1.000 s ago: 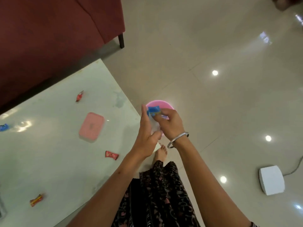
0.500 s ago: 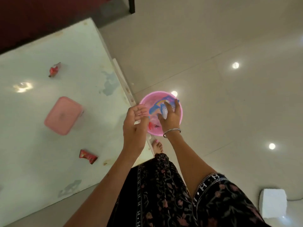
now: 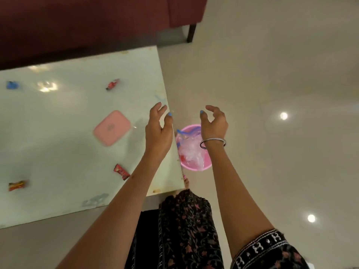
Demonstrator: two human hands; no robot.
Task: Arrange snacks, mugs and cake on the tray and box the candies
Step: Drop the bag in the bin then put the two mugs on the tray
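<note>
Candies lie scattered on a pale, glossy surface (image 3: 58, 152) that fills the left half of the frame. At the far left, toward the top, sits a blue-wrapped candy (image 3: 12, 85), blurred. Lower down at the left edge is a red and yellow candy (image 3: 16, 185). Right of the blue one, in the upper middle of the surface, lies a small red candy (image 3: 112, 84). Below it, well apart from every candy, rests a pink rounded-rectangle box lid (image 3: 112, 127), lying flat. Lower and slightly right of the lid, a red-wrapped candy (image 3: 121, 172) lies just beside the person's left forearm.

Near the centre of the frame, the left hand (image 3: 158, 131) hovers above the right edge of the surface, its grip open, fingers loosely curled and holding nothing. Right of it, apart by a clear gap, the right hand (image 3: 213, 124) hovers with the same loose, open grip, also holding nothing; a silver bangle (image 3: 213, 143) circles that wrist. Both thumbnails show blue polish.

Below and between the hands, on the beige tiled floor (image 3: 272, 74) beside the surface's edge, stands a pink round bin (image 3: 194, 166). Inside it lies crumpled clear plastic (image 3: 189, 150) with a blue strip at its top. Dark floral clothing fills the bottom centre. A dark red sofa (image 3: 87, 22) spans the upper left.
</note>
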